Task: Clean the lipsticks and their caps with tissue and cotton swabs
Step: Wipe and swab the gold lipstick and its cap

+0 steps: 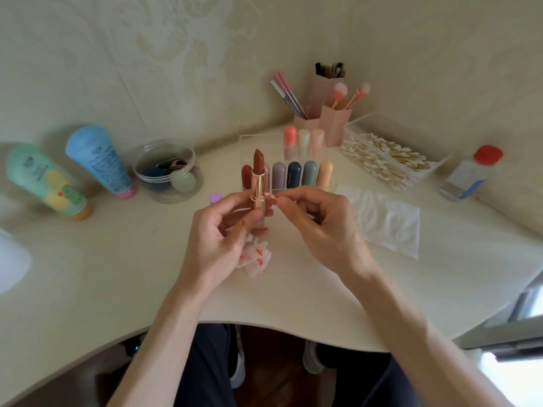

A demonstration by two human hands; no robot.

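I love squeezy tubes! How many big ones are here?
2. A green plastic tube with an orange cap is far left; a blue plastic tube with a pink cap is just right of it. More may be hidden.

Setting: a home, dressing corner. Pale desk [117, 274] with a curved front edge, set into the angle of two walls hung with cream, floral-embossed wallpaper [182, 42].

On the desk:
- a clear rack [244, 142] of capped lipsticks [293, 173]
- pink holders [335, 124] of makeup brushes [340, 94]
- an open box [411, 127] of cotton swabs [385, 155]
- two cosmetic tubes [100, 160]
- a round tub [164, 171] of sponges
- a small red-capped bottle [470, 174]

Trousered knees show below the desk edge.
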